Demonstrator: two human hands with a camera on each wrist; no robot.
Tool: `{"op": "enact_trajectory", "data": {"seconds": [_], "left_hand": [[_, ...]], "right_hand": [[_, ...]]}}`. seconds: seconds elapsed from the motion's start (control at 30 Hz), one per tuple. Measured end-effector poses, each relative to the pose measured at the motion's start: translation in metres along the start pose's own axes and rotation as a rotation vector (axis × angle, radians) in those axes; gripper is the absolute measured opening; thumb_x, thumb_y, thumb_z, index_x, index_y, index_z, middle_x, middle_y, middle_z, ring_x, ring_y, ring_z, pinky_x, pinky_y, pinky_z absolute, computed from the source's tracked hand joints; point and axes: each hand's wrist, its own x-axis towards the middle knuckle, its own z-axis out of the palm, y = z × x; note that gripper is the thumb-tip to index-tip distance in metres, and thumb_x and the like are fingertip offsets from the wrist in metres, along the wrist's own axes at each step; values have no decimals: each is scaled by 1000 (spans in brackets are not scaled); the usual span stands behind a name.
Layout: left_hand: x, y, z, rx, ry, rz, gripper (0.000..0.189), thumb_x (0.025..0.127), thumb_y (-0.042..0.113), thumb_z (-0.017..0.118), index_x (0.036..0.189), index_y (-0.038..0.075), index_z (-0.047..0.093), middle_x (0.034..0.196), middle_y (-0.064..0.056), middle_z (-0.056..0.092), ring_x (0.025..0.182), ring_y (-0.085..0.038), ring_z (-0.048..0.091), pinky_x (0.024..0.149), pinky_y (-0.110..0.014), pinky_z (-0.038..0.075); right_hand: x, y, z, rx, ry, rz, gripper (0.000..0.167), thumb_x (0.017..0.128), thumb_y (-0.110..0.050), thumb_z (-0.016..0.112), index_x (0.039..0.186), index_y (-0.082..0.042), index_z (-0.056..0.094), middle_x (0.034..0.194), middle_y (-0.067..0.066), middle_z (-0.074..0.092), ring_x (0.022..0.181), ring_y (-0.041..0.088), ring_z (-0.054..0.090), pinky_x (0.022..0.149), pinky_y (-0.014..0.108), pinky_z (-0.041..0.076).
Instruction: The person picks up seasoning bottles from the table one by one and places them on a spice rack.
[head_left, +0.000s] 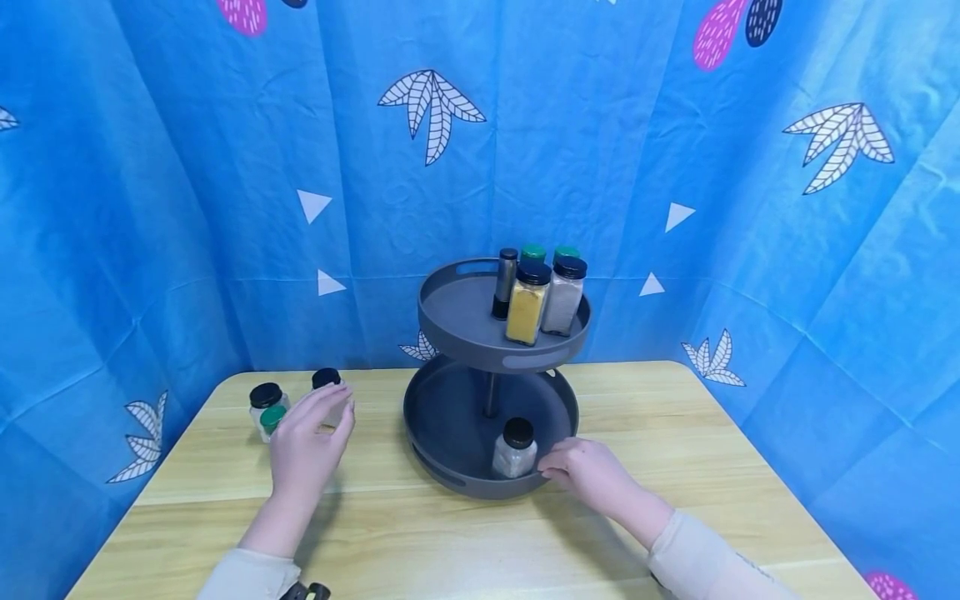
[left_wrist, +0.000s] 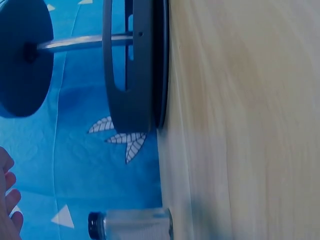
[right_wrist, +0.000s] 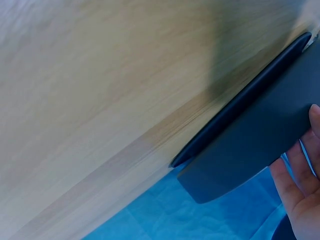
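Observation:
A dark grey two-tier round tray stand point(head_left: 450, 462) stands on the table. At its lower tier's right rim is my right hand point(head_left: 588, 473); in the right wrist view, that hand point(right_wrist: 305, 200) pinches the rim wall point(right_wrist: 250, 145). A jar with a black lid point(head_left: 516, 450) stands inside the lower tier, just left of those fingers. My left hand point(head_left: 309, 437) is raised with loosely bent fingers, in front of a clear jar with a black lid point(head_left: 326, 379). The left wrist view shows this jar point(left_wrist: 135, 224) upright on the table, apart from the hand point(left_wrist: 9, 205).
On the upper tier stand a yellow-filled jar point(head_left: 528, 307), a pale-filled jar point(head_left: 564, 298), a slim dark bottle point(head_left: 506, 283) and two green-lidded containers point(head_left: 533, 252). A black-lidded jar point(head_left: 266, 398) and a green-lidded one point(head_left: 273, 417) stand at the table's left. Blue curtain point(head_left: 420, 208) surrounds the table.

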Motion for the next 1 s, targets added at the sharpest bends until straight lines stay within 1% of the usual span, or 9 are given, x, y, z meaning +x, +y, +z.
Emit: {"op": "enact_trajectory", "data": {"seconds": [0.1, 0.2, 0.27, 0.33, 0.47, 0.57, 0.7, 0.87, 1.0], "left_hand": [[0, -6, -6, 32, 7, -48, 21, 84, 7, 76, 104, 5, 78, 111, -10, 74, 106, -33, 69, 106, -32, 47], [0, -14, -11, 75, 29, -83, 20, 85, 9, 75, 104, 5, 78, 110, -10, 75, 105, -33, 68, 95, -48, 52], [-1, -20, -13, 94, 47, -97, 19, 84, 8, 75, 102, 4, 78, 109, -11, 75, 104, -35, 68, 88, -52, 53], [-2, -26, -14, 114, 59, -111, 20, 83, 6, 76, 102, 4, 78, 108, -12, 74, 104, -36, 68, 86, -54, 52], [-7, -36, -17, 135, 65, -157, 23, 81, 4, 78, 103, 3, 78, 111, -14, 74, 106, -37, 67, 88, -53, 52], [-10, -40, -19, 142, 68, -186, 23, 81, 4, 78, 104, 2, 77, 112, -13, 73, 107, -37, 67, 89, -53, 52], [-10, -43, -20, 149, 67, -199, 22, 82, 6, 77, 104, 1, 77, 112, -15, 73, 107, -38, 66, 89, -55, 52], [-10, -47, -23, 172, 47, -239, 22, 83, 4, 76, 104, -1, 77, 111, -17, 73, 108, -40, 66, 90, -57, 52], [-10, -49, -26, 187, 16, -274, 22, 85, 5, 75, 106, -2, 76, 113, -18, 72, 107, -41, 65, 92, -58, 51]], "right_hand": [[0, 0, -1, 5, -3, -3, 9, 85, -11, 79, 89, -18, 78, 85, -9, 71, 80, 9, 67, 72, 27, 58], [0, 0, 0, 9, -7, -5, 9, 85, -11, 79, 89, -19, 78, 85, -10, 71, 81, 9, 67, 72, 26, 58], [0, 0, 0, 9, -6, -2, 10, 85, -10, 79, 89, -19, 78, 85, -10, 71, 81, 9, 67, 72, 27, 58], [0, 1, 0, 8, -5, 1, 10, 85, -10, 79, 89, -19, 78, 86, -10, 71, 81, 9, 67, 72, 27, 58], [1, 0, 1, 6, -1, -2, 10, 85, -10, 79, 89, -19, 78, 86, -9, 71, 81, 9, 67, 73, 27, 58], [1, 0, 1, 5, 8, -14, 9, 84, -10, 79, 88, -18, 78, 85, -9, 71, 80, 9, 67, 72, 27, 58], [0, -2, 0, 9, 26, -26, 9, 83, -9, 80, 88, -17, 78, 85, -8, 72, 80, 10, 68, 72, 27, 58], [1, -3, -1, 15, 21, -14, 9, 83, -9, 79, 89, -16, 79, 86, -8, 73, 81, 11, 68, 72, 28, 59], [1, -3, -2, 18, 10, -6, 8, 84, -9, 79, 89, -16, 79, 87, -7, 73, 81, 12, 68, 73, 29, 59]]}}
